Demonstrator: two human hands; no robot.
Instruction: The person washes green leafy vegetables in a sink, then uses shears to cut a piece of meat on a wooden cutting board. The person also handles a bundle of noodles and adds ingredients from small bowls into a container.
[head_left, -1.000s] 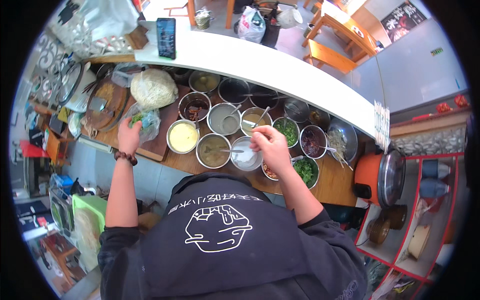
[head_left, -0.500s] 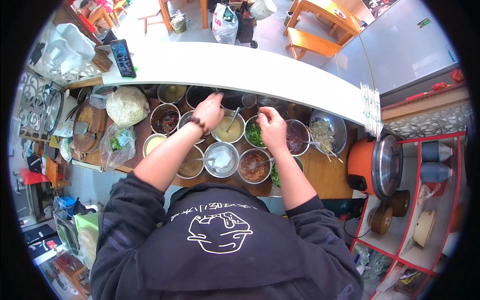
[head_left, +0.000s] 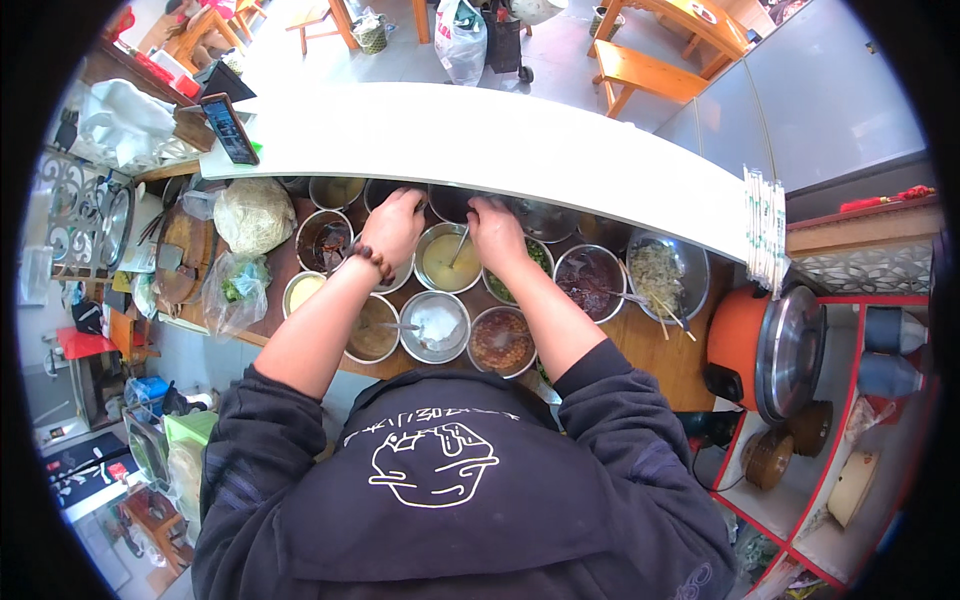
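Note:
My left hand (head_left: 393, 226), a beaded bracelet at its wrist, reaches to the far row of bowls with its fingers curled together. Level with it, my right hand (head_left: 495, 236) bends its fingers inward over a dark bowl (head_left: 450, 203). Whatever the fingertips hold, if anything, is too small or hidden to make out. Between my wrists stands a bowl of yellowish liquid (head_left: 440, 270) with a spoon in it. Nearer me are a bowl of white powder (head_left: 436, 322) and one of brownish-red sauce with bean-like bits (head_left: 502, 345). Chopped greens (head_left: 541, 258) show beside my right wrist.
A white shelf (head_left: 450, 130) overhangs the far bowls; a phone (head_left: 230, 128) leans on its left end. To the right are a bowl of dark red sauce (head_left: 588, 283), noodle-like strands (head_left: 660, 270) and an orange cooker (head_left: 745, 345). A round chopping board (head_left: 185, 250) lies left.
My right hand has moved left and farther away, from above the chopped greens to the far bowls. My left hand has shifted slightly left. The whole view has turned a little.

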